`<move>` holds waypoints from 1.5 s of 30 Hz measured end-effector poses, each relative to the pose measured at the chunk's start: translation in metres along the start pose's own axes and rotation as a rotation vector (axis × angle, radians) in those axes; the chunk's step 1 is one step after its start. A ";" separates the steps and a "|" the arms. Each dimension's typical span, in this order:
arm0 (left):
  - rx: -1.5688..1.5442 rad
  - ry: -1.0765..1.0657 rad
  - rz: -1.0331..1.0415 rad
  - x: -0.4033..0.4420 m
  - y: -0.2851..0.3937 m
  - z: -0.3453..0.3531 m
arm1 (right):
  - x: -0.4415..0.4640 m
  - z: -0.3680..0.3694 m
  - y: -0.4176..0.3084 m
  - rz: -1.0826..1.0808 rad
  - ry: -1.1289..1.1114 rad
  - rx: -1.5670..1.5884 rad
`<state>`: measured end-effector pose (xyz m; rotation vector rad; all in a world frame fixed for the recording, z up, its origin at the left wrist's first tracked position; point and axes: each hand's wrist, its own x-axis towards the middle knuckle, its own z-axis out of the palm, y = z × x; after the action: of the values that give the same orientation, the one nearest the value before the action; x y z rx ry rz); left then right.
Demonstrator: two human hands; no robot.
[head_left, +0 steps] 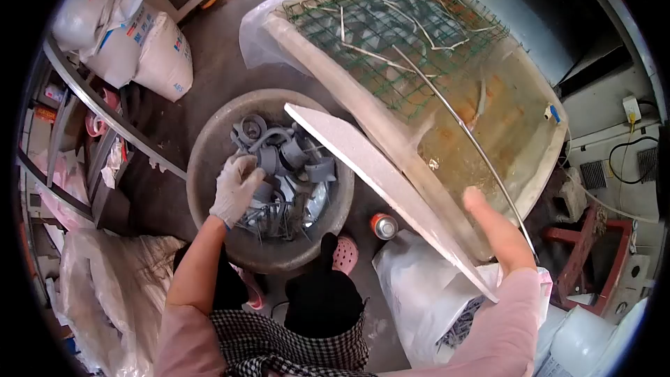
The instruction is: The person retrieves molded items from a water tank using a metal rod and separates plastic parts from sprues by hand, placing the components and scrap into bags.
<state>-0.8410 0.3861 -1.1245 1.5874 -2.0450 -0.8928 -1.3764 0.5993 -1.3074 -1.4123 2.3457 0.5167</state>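
My left hand, in a whitish glove, is over the left part of a round tub. Its fingers are curled among grey plastic parts; what they hold is hidden. Curved and ring-shaped pieces fill the middle of this tub, with thin prongs and a shiny piece lower down. My right hand is over the near side of a pale tank of murky water. Its fingers cannot be made out. A long metal rod slants across the tank, right of that hand.
A white board leans between tub and tank. Green mesh with pale sticks covers the tank's far part. A can and a white bag stand near my feet. Sacks and a metal frame are at left.
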 end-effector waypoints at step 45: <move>0.323 -0.229 -0.144 -0.051 -0.071 -0.164 | 0.010 -0.090 -0.511 -0.211 0.133 0.168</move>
<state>-0.6694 0.3848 -1.0530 1.8967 -2.3551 -0.8616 -0.9350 0.3263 -1.2980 -1.6312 2.2426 0.1680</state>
